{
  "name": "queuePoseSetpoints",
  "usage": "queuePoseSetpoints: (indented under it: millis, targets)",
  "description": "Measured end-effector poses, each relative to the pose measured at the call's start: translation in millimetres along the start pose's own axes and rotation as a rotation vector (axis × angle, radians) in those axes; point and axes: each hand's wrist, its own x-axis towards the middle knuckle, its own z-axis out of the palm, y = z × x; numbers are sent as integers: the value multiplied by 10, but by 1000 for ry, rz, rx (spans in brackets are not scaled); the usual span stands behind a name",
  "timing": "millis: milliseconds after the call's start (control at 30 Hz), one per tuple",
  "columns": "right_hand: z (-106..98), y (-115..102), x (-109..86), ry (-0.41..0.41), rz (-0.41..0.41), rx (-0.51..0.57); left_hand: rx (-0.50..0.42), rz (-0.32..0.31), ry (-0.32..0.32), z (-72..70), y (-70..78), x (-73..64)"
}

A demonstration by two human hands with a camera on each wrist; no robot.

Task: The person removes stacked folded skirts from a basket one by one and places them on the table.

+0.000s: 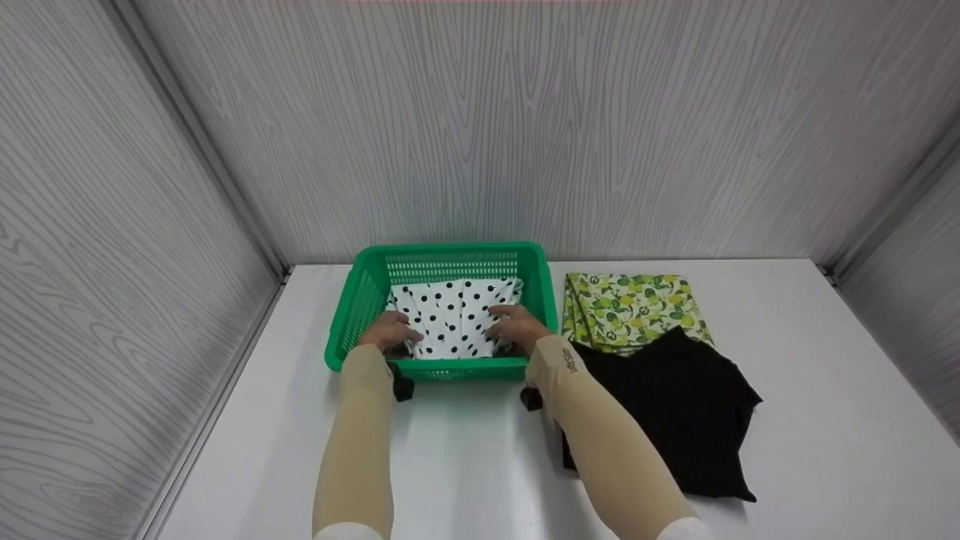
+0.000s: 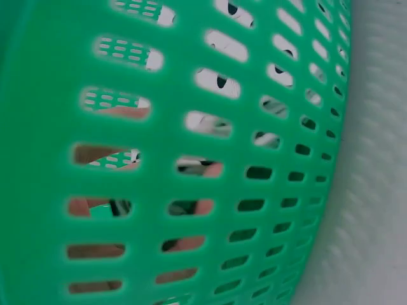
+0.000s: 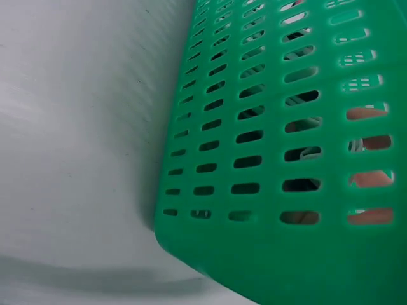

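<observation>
A white cloth with black dots (image 1: 448, 319) lies folded inside a green plastic basket (image 1: 442, 369). My left hand (image 1: 388, 331) reaches over the near rim and touches the cloth's left side, thumb and forefinger apart. At the right side of the cloth is my right hand (image 1: 517, 327), its visible fingers spread over the dotted fabric. The lower fingers of both hands are hidden in the head view. Through the slots of the basket wall (image 2: 159, 140) the left wrist view gives only bits of fingers and cloth; the right wrist view is similarly blocked by the wall (image 3: 267, 146).
Right of the basket lies a folded cloth with a yellow and green lemon print (image 1: 637, 307). A black cloth (image 1: 682, 412) is spread in front of it, partly under my right forearm. Grey wood-grain panels (image 1: 465, 127) enclose the white table (image 1: 465, 465) at the back and sides.
</observation>
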Motion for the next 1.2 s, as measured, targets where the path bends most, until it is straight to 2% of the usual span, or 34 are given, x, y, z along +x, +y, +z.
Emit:
queuePoseSetpoints:
  millis: [133, 233, 367, 500, 633, 933, 1200]
  targets:
    - [9, -6, -20, -8, 16, 10, -1, 7, 26, 32, 2, 25]
    - [17, 2, -19, -16, -2, 18, 51, 30, 45, 45, -11, 52]
    - [6, 6, -36, -28, -55, 22, 8, 30, 71, 49, -17, 33]
    - [-56, -7, -77, -29, -161, -20, -78, 62, 91, 29, 14, -23]
    - [-143, -40, -114, -39, -235, -12, -112, 115, 95, -8, 50, -85]
    - [-310, -148, -227, -42, -253, 21, -180, 193, 170, -51, 197, -272]
    - [-359, -168, -313, -62, -277, 83, -207, 219, 200, -40, 220, -429]
